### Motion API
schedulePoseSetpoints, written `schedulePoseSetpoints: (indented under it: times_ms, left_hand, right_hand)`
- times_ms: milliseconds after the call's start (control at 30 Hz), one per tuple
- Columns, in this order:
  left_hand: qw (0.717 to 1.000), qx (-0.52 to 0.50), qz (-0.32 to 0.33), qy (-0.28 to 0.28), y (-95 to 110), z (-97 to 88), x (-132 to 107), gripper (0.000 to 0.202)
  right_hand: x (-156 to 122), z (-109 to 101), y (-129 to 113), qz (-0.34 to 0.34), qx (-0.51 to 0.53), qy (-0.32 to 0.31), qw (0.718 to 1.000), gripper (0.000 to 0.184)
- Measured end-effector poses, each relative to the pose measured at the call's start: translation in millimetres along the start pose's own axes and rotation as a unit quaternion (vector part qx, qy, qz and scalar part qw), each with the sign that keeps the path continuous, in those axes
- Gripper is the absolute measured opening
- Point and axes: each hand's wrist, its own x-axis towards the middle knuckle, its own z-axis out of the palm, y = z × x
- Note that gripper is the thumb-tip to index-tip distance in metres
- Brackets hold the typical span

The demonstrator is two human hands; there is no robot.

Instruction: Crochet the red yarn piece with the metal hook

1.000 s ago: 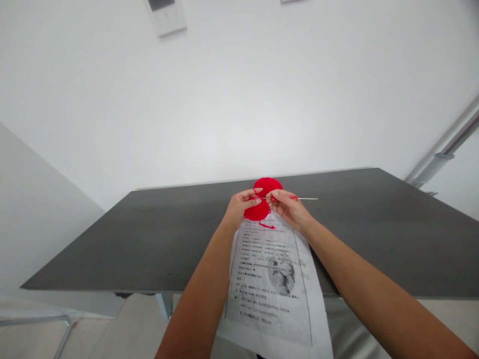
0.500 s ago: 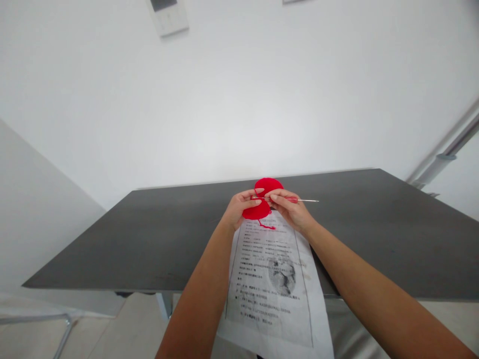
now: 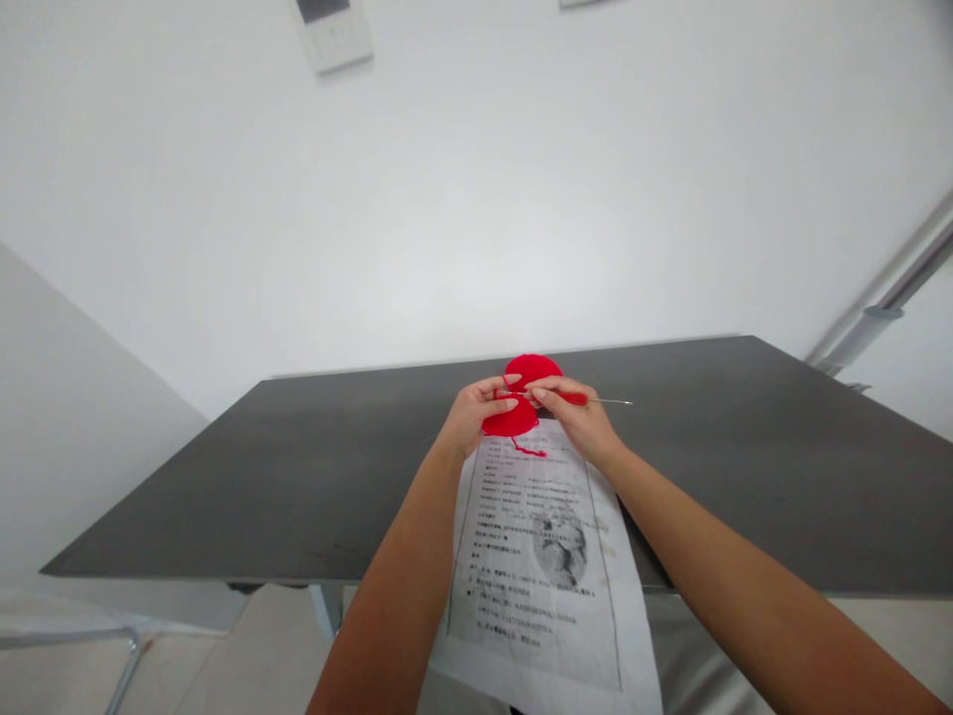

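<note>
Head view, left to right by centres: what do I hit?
Bent grey metal tube → white rectangular wall panel with dark screen → left hand → lower flat, round red piece → right hand → bare metal end of the slim red-handled tool → slanted metal pole.

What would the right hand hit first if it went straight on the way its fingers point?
Probably the left hand, whose thumb and forefinger hold the nearer red piece just across from the right hand; depth there is hard to judge.
</note>
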Motion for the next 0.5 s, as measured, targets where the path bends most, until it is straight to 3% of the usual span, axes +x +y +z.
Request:
schedulePoseSetpoints:
  times_ms: [233, 500]
  left_hand:
    - [0.999, 0.042, 0.020, 0.001, -0.9, 0.4, 0.0, 0.050]
    - [0.990, 0.101, 0.064, 0.069, -6.8, 8.1, 3.0, 0.052]
  right_hand:
    - [1.0, 0.7, -5.4, -0.029, -0.072, -0.024, 0.997, 0.010]
    - [-1.4, 1.7, -1.4, -0.063, -0.128, -0.044, 0.989, 0.014]
